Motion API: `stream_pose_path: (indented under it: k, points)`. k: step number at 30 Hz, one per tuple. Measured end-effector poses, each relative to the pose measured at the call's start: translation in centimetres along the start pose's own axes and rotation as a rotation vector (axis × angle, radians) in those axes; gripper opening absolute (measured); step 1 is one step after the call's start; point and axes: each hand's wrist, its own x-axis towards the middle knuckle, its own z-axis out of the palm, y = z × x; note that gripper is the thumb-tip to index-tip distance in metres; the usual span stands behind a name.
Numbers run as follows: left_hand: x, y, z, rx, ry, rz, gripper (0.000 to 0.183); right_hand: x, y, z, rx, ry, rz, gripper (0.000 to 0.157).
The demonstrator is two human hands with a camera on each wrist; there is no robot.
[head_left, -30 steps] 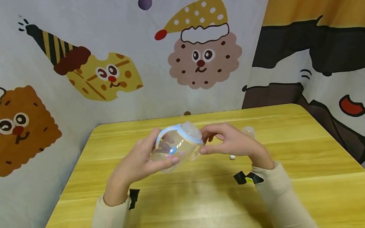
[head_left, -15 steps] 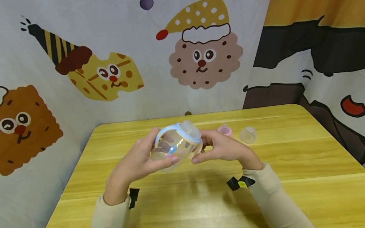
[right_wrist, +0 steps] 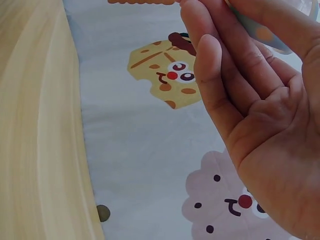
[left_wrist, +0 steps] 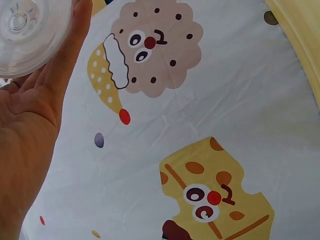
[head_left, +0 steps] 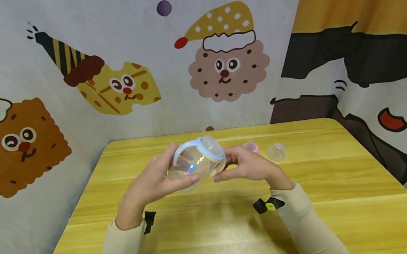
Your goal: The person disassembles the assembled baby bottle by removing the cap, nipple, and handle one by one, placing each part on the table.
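A clear baby bottle (head_left: 199,164) with a pale blue collar and handles is held tilted above the table, its mouth toward the upper right. My left hand (head_left: 159,179) grips its body, thumb across the front and the other fingers largely hidden behind. The left wrist view shows the round bottle bottom (left_wrist: 30,35) against that palm. At the right-hand handle, my right hand (head_left: 247,165) pinches with thumb and index finger. In the right wrist view the other fingers of this hand (right_wrist: 255,95) extend loosely, with part of the bottle (right_wrist: 265,32) at the top.
Behind the right hand, a pink nipple ring (head_left: 251,146) rests on the wooden table (head_left: 196,229). To its right lies a clear dome-shaped cap (head_left: 276,151). A wall cloth (head_left: 169,112) printed with cartoon food runs along the table's far edge.
My right hand has shifted left and slightly down onto the bottle's handle, uncovering the pink ring and clear cap. The left hand and bottle have stayed nearly in place.
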Motion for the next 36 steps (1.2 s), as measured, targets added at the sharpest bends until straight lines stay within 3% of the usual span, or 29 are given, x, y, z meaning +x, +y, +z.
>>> stream_pose_path:
  k: [5, 12, 28, 36]
  points:
    - [0.0, -0.1, 0.0, -0.003, 0.012, 0.018, 0.047, -0.2, -0.4, -0.2, -0.007, 0.042, 0.003, 0.036]
    - [0.2, -0.3, 0.2, 0.041, 0.039, 0.042, 0.049, -0.7, -0.6, -1.1, -0.015, 0.089, -0.055, 0.041]
    - [0.2, -0.4, 0.4, 0.073, 0.049, 0.044, 0.053, -2.6, -1.3, -3.8, 0.029, 0.191, -0.051, 0.021]
    - [0.1, -0.2, 0.4, 0.087, 0.037, 0.013, 0.053, -3.0, -1.1, -4.3, 0.087, 0.269, -0.064, 0.022]
